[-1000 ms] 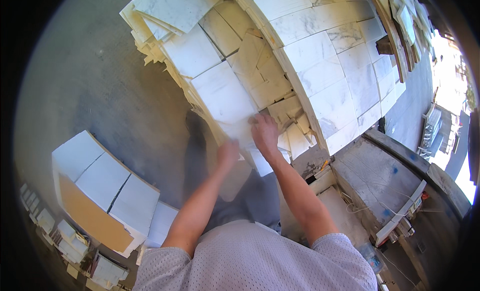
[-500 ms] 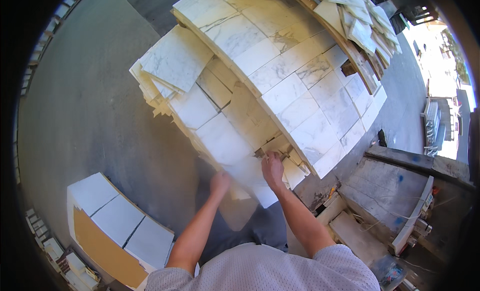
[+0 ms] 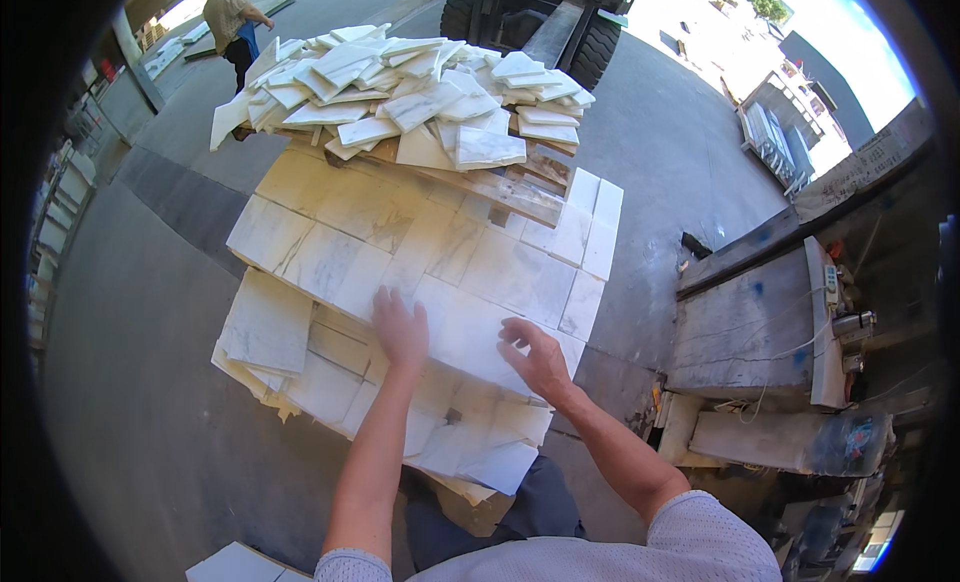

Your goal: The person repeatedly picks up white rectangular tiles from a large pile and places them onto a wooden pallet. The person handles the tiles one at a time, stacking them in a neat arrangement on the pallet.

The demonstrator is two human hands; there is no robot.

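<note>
My left hand (image 3: pixel 401 330) hovers at or rests on the upper layer of white marble tiles (image 3: pixel 322 265), its fingers spread and slightly blurred, and it holds nothing. To its right, my right hand (image 3: pixel 538 356) is over the same layer with fingers loosely curled and apart, nothing between them. Whether either hand touches the stone I cannot tell. Below this layer, nearer my body, lies a lower step of tiles (image 3: pixel 487 466) with uneven edges. A loose square tile (image 3: pixel 266 324) lies at its left end.
Broken marble slabs (image 3: pixel 435 107) are heaped on a wooden pallet (image 3: pixel 500 190) behind the tiles. A large wheeled vehicle (image 3: pixel 515 22) stands beyond. Another person (image 3: pixel 235 27) is at the far left. A stone-topped workbench (image 3: pixel 745 347) with cables stands at the right.
Both hands have moved from the near lower tiles to the upper layer, and their fingers have spread. My view has turned and lifted, bringing in the slab heap, vehicle and other person.
</note>
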